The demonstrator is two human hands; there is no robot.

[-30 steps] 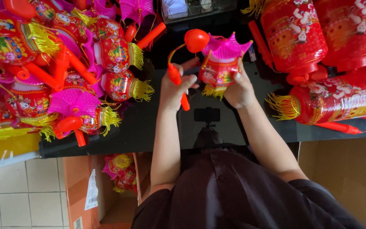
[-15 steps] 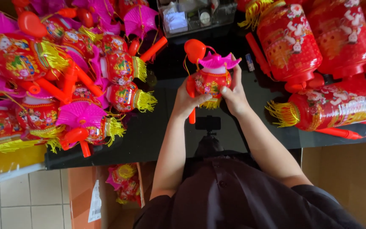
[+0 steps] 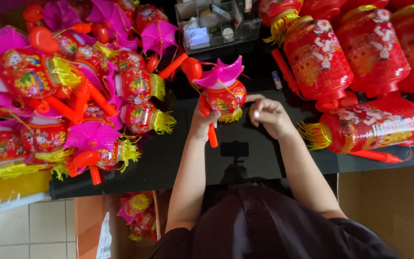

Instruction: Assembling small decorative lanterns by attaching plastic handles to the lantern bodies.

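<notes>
My left hand (image 3: 203, 121) grips a small red lantern (image 3: 225, 98) with a pink pleated top, a yellow fringe and an orange-red stick handle, held over the black tabletop (image 3: 178, 158). The handle runs down past my palm. My right hand (image 3: 270, 115) is just right of the lantern, fingers curled loosely, fingertips close to its fringe, holding nothing I can see.
A heap of small pink-topped lanterns (image 3: 73, 96) fills the left of the table. Large red lanterns (image 3: 360, 72) lie at the right. A clear organiser box (image 3: 212, 24) stands at the back. An open cardboard box (image 3: 135, 220) with more lanterns sits on the floor below.
The lantern has moved away from me toward the back of the table. My right hand has come off it and now sits beside it; my left hand still holds it.
</notes>
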